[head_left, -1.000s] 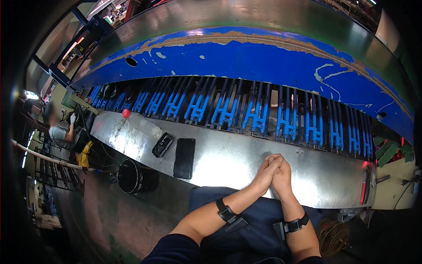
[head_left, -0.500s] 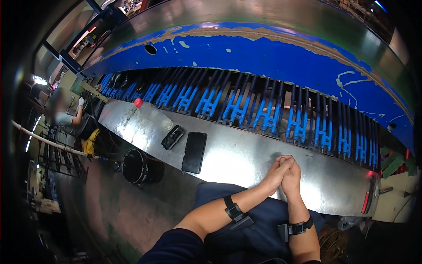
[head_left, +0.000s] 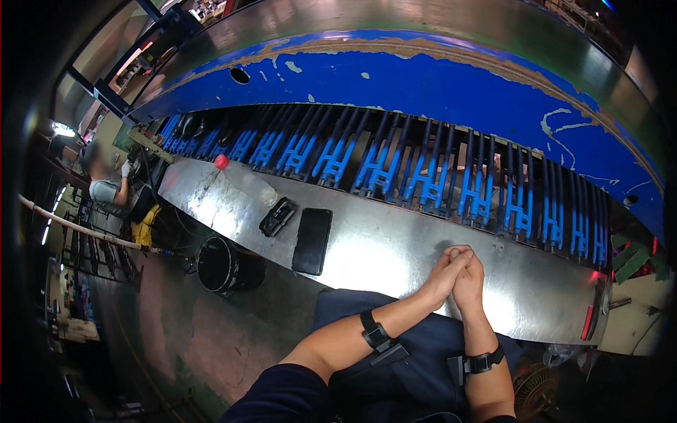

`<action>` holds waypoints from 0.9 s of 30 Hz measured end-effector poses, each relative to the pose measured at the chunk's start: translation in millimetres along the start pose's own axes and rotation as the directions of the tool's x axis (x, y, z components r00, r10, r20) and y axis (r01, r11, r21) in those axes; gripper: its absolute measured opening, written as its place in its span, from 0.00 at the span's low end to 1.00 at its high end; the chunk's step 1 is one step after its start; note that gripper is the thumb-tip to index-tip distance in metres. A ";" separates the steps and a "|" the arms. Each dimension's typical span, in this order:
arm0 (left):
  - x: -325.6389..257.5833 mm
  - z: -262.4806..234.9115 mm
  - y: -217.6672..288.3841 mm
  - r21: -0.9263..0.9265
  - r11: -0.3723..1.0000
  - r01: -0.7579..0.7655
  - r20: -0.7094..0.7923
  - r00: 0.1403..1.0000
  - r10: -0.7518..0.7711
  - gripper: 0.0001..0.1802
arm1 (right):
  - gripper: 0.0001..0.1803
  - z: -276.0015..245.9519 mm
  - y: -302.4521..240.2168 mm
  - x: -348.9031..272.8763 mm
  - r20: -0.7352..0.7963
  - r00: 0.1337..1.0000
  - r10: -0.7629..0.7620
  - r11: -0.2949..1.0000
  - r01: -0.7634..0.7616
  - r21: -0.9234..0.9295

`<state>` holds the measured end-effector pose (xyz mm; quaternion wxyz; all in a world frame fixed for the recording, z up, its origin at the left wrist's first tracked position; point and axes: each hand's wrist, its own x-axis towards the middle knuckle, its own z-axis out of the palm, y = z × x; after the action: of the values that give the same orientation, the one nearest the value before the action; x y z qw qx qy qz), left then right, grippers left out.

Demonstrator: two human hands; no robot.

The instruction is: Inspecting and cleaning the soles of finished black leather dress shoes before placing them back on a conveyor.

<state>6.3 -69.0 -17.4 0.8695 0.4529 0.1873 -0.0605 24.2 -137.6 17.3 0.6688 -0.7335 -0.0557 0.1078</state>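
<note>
My left hand (head_left: 441,276) and my right hand (head_left: 468,283) are clasped together over the near edge of a shiny metal tabletop (head_left: 381,247). Their fingers are folded in against each other, and no object shows between them. The inner sides of both palms are hidden. A black strap with a small dark device sits on each forearm. To the left of my hands, a black phone (head_left: 312,241) lies flat on the metal. Beside it is a small black case-like object (head_left: 277,216), and farther left a clear plastic bottle (head_left: 248,185) with a red cap lies on its side.
Behind the tabletop runs a row of blue-and-black metal bars (head_left: 381,166) under a chipped blue beam (head_left: 423,84). A red-handled tool (head_left: 587,322) lies at the right end. A black bucket (head_left: 217,266) stands on the floor at left, and another person (head_left: 109,187) works beyond it.
My hands stay clasped in nearly the same place. At the far left, the other person's head and gloved hand have shifted slightly.
</note>
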 end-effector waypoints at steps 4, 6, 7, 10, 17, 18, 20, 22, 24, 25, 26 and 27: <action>0.2 2.7 -0.5 -0.005 1.000 0.007 0.013 1.000 -0.007 0.21 | 0.09 -2.9 -0.4 0.2 0.005 1.000 0.008 1.000 -0.008 0.014; -0.2 0.5 -1.6 0.003 1.000 -0.010 0.001 1.000 0.010 0.21 | 0.09 -0.6 1.4 0.1 0.010 1.000 0.005 1.000 -0.005 0.013; -0.5 -3.6 -2.9 0.011 1.000 -0.027 -0.015 1.000 0.027 0.21 | 0.09 3.4 4.1 0.2 0.017 1.000 0.002 1.000 -0.002 0.013; 12.9 -12.3 -20.8 0.032 0.994 -0.108 -0.014 0.994 0.109 0.20 | 0.09 10.3 50.8 6.8 0.068 0.994 0.084 0.956 -0.100 0.274; 8.9 13.8 -0.5 0.070 0.985 -0.160 -0.041 0.986 0.163 0.16 | 0.14 -15.7 98.6 26.5 0.204 0.977 -0.070 0.997 0.060 0.057; 11.0 13.2 -5.2 0.129 0.974 -0.184 -0.081 0.977 0.195 0.16 | 0.14 -9.3 96.8 26.6 0.255 0.965 -0.056 0.997 0.040 0.065; 13.1 15.2 -8.0 0.166 0.973 -0.163 -0.057 0.983 0.175 0.19 | 0.14 -20.5 99.5 20.3 0.326 0.945 -0.036 0.997 0.013 0.072; 4.2 19.5 2.0 0.165 0.971 -0.174 -0.070 0.980 0.187 0.18 | 0.14 -36.9 102.7 16.7 0.399 0.917 -0.023 0.996 -0.012 0.084; 3.4 22.9 -3.6 0.167 0.953 -0.253 -0.118 0.955 0.274 0.16 | 0.13 -38.6 104.5 25.1 0.467 0.884 -0.010 0.994 -0.040 0.097; -2.0 26.7 8.5 0.177 0.959 -0.221 -0.079 0.968 0.238 0.15 | 0.13 -54.1 108.4 28.6 0.483 0.875 -0.001 0.994 -0.053 0.097; -1.4 32.2 9.3 0.227 0.946 -0.233 -0.148 0.951 0.270 0.13 | 0.13 -51.9 106.2 22.9 0.513 0.859 0.006 0.992 -0.068 0.102; -1.7 40.4 6.3 0.277 0.931 -0.239 -0.210 0.930 0.301 0.11 | 0.13 -68.2 113.0 32.5 0.537 0.844 0.013 0.991 -0.082 0.106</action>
<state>17.4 -98.2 9.1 0.7759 0.5831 0.2213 0.0952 64.5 -207.6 -92.0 0.6683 -0.6324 -0.2146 0.3276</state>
